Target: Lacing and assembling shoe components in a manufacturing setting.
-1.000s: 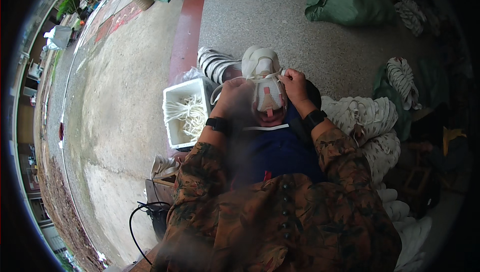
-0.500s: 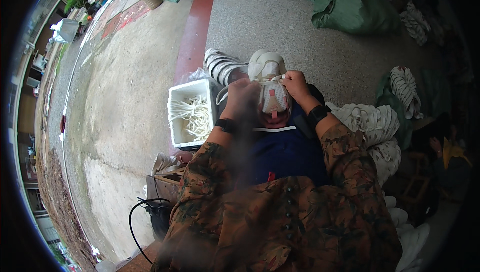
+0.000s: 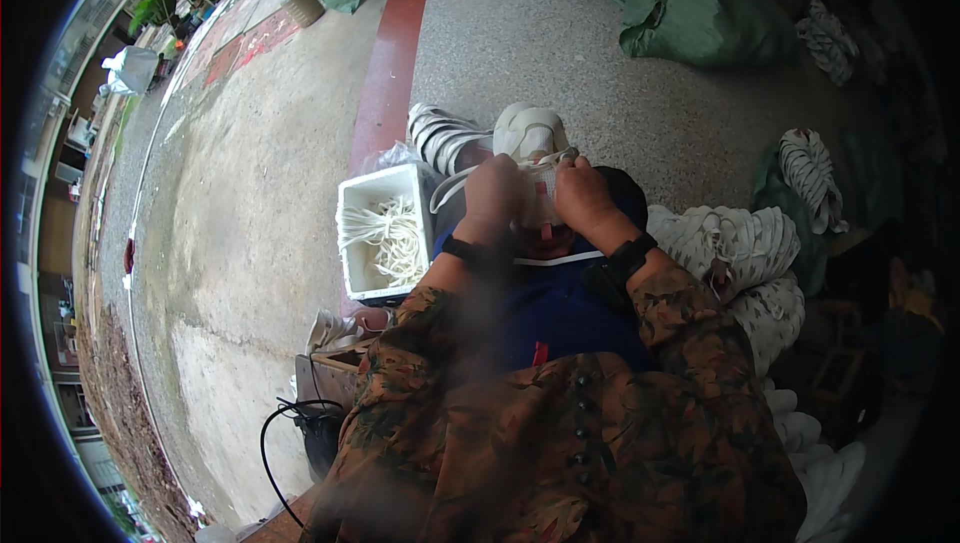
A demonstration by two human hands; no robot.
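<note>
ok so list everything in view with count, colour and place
Shoe: 1, white and pinkish, between the hands
Lace: at least 1, white, at the shoe
Bin: 1, white, left of the shoe
Lace bundle: 1, white, in the bin
Striped stack: 1, white and dark, beyond the bin
Sacks: at least 2, green, picture top
Jugs: 2, yellowish, top
Pale stacks: several, white, right
Wooden box: 1, brown, lower left
Cable: 1, black, lower left
Far right: too dark to tell
Cloth: 1, dark blue, on the lap
Wristbands: 2, black, wrists
Sleeves: 2, brown patterned, on the arms
Left hand: 1, bare, at lace
Right hand: 1, bare, at lace
</note>
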